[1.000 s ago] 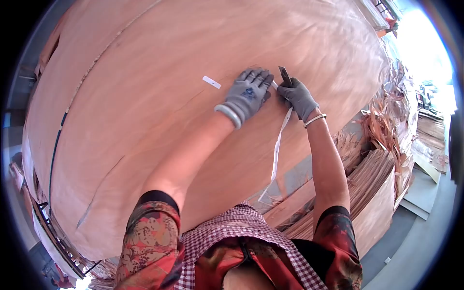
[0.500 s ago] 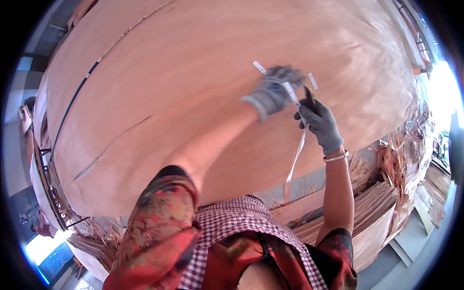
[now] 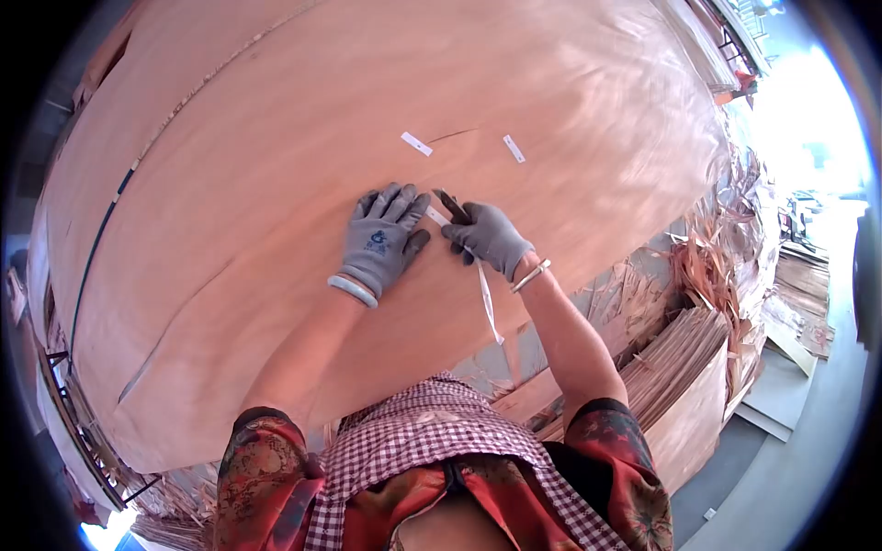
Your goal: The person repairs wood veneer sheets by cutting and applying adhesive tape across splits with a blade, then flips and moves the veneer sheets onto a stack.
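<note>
My left hand (image 3: 381,237), in a grey coated glove, lies flat on a large reddish-brown wood veneer sheet (image 3: 303,138), its fingers stretched out. Close to its right, my gloved right hand (image 3: 493,239) is closed around a dark, narrow knife (image 3: 450,207) and a strip of white tape (image 3: 487,298). The tape's upper end reaches toward my left fingertips; its loose end hangs toward my body. Beyond the hands, one short piece of white tape (image 3: 416,143) and a second tape piece (image 3: 514,149) lie on the veneer, with a thin split between them.
A long split (image 3: 175,321) runs through the sheet at left, and a dark curved line (image 3: 96,239) follows its far left side. Stacked veneer (image 3: 675,363) and torn scraps (image 3: 707,275) lie at the lower right. Boards (image 3: 776,395) rest on the floor.
My left hand has moved left and nearer to me and now lies flat. My right hand has shifted left with the knife and tape. The view has turned somewhat.
</note>
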`<state>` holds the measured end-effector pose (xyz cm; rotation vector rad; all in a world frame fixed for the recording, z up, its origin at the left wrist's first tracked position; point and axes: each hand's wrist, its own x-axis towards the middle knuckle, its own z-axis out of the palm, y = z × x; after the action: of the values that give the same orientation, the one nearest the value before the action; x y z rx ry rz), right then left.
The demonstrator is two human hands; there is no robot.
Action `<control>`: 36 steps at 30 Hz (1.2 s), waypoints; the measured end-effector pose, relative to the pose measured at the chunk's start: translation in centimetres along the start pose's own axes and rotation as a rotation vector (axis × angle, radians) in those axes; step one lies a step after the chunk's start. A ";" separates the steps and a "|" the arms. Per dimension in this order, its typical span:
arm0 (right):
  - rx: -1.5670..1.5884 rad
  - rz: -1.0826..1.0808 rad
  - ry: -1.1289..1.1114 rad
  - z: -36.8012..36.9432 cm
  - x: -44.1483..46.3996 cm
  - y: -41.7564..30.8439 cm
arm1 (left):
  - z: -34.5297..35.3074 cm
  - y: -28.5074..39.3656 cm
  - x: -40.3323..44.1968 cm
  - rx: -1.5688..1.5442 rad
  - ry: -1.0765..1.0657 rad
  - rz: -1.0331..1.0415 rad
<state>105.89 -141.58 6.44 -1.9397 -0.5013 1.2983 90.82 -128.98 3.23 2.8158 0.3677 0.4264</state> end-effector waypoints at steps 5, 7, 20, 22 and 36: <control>0.212 -0.108 -0.166 2.9 -2.2 2.5 | 0.4 -0.9 -0.6 -0.023 0.030 0.019; 0.140 -0.074 -0.219 4.4 -5.1 0.6 | 0.4 -0.4 -0.7 -0.064 0.097 0.022; -0.015 -0.337 -0.087 15.6 -5.4 -5.1 | -7.8 -12.0 -18.8 0.127 0.057 -0.238; 0.001 -0.340 -0.115 19.9 -3.7 -6.0 | -9.5 -13.6 -21.8 0.144 0.058 -0.296; -0.057 -0.224 -0.112 30.0 4.0 -9.6 | -10.9 -19.9 -22.0 0.089 0.166 -0.138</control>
<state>81.00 -121.92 4.65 -1.8041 -0.7963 1.2637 62.82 -114.32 1.81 2.8249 0.6266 0.6289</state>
